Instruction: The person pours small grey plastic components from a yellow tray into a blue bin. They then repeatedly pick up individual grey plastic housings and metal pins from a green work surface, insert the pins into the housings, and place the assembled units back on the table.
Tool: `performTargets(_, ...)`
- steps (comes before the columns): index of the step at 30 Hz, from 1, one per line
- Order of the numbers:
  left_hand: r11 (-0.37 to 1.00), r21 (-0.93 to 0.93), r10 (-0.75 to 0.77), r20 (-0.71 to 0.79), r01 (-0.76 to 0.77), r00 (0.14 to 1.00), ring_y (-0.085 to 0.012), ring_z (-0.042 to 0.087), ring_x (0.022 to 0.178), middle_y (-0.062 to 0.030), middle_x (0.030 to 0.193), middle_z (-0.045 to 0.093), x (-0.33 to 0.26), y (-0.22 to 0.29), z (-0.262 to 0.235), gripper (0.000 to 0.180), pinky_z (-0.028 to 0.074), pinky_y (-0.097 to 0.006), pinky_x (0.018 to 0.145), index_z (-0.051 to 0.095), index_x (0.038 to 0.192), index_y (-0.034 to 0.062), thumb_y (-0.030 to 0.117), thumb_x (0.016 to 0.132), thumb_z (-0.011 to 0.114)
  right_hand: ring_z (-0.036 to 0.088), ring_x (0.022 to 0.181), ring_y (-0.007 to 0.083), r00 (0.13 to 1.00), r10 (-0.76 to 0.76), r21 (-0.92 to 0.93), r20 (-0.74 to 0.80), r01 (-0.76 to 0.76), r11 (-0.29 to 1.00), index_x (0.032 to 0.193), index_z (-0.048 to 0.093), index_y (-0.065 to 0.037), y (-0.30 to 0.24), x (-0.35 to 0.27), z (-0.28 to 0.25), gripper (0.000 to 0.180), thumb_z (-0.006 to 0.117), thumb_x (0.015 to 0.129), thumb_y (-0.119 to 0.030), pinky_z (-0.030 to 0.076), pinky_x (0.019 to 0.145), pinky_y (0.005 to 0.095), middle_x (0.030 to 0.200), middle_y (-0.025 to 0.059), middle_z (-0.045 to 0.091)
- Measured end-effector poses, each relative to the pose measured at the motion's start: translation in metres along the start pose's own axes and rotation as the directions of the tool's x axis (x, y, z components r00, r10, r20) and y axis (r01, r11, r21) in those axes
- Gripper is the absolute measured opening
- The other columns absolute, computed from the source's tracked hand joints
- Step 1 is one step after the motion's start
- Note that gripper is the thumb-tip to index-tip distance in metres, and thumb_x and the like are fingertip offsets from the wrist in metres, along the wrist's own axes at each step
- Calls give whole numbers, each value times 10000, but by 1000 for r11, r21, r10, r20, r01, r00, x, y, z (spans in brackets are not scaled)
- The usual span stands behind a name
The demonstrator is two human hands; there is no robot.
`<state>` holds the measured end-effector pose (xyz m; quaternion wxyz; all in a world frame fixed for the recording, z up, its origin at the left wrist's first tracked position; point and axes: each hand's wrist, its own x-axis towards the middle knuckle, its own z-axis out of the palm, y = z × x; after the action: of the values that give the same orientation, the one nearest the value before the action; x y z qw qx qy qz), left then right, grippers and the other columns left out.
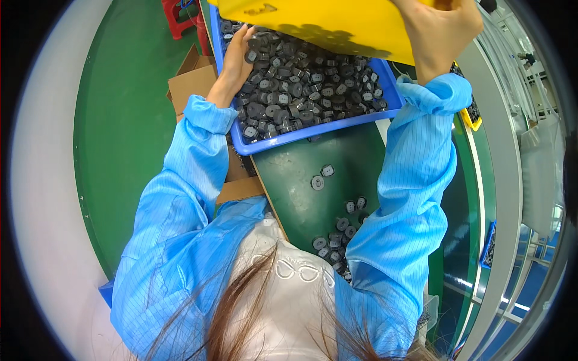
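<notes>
My right hand [442, 36] is closed on the edge of a yellow plastic tray [337, 18], which is tilted over a blue tray [313, 130] and only partly in view. Dark shapes show through the yellow plastic. Inside the blue tray lies a deep heap of small round black-and-grey parts [295, 90]. My left hand [233, 67] is at the blue tray's left side, beside the heap. Its fingers stretch up to the yellow tray's lower edge, with the thumb apart near one part; whether the fingertips touch the yellow plastic is unclear.
Several loose parts [318, 183] lie on the green tabletop [289, 180], more of them close to my right sleeve. Cardboard boxes [194, 84] stand left of the table. A red stool [179, 21] is on the green floor, and another yellow tray [474, 120] stands at right.
</notes>
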<state>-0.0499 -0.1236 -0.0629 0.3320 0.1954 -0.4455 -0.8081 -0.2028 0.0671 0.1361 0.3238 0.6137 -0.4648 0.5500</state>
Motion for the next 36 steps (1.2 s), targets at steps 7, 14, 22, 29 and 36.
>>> performTargets(7, 992, 102, 62, 76, -69, 995, -277, 547, 1347, -191, 1502, 530, -4, 0, 3, 726, 435, -429, 1138, 339, 1594, 21, 540, 1087, 334, 736, 790, 184, 988, 136, 233, -73, -115, 966, 1097, 709, 52, -8, 13, 6, 528, 939, 774, -297, 602, 698, 280, 937, 132, 754)
performTargets(14, 984, 165, 52, 62, -62, 997, -260, 562, 1334, -187, 1487, 543, -3, -3, 2, 749, 447, -415, 1130, 379, 1577, 18, 570, 1071, 368, 704, 716, 142, 954, 243, 82, -176, -231, 969, 1048, 728, 29, -39, 26, -7, 512, 899, 816, -394, 570, 648, 249, 872, 94, 742)
performTargets(22, 913, 361, 163, 105, -190, 981, -232, 433, 1445, -135, 1596, 423, 1, -15, -1, 767, 366, -402, 1189, 363, 1596, 51, 599, 1059, 369, 687, 666, 122, 971, 116, 132, -207, -90, 987, 1042, 737, -2, -52, 31, -11, 526, 817, 876, -496, 563, 620, 239, 862, 86, 737)
performTargets(29, 872, 432, 182, 150, -230, 972, -214, 372, 1482, -114, 1634, 364, 8, -19, -11, 747, 333, -403, 1207, 362, 1609, 99, 600, 1054, 369, 681, 656, 121, 957, 135, -36, -257, -149, 988, 986, 740, -6, -39, 14, -54, 469, 785, 883, -461, 573, 625, 257, 829, 83, 722)
performTargets(36, 925, 332, 158, 104, -184, 982, -231, 235, 1558, -105, 1679, 299, -6, -11, 3, 727, 127, -363, 1274, 348, 1606, 50, 545, 1075, 369, 674, 645, 121, 896, 311, -388, -318, -422, 819, 931, 742, -9, -9, -31, -134, 419, 753, 889, -426, 582, 631, 275, 796, 80, 707)
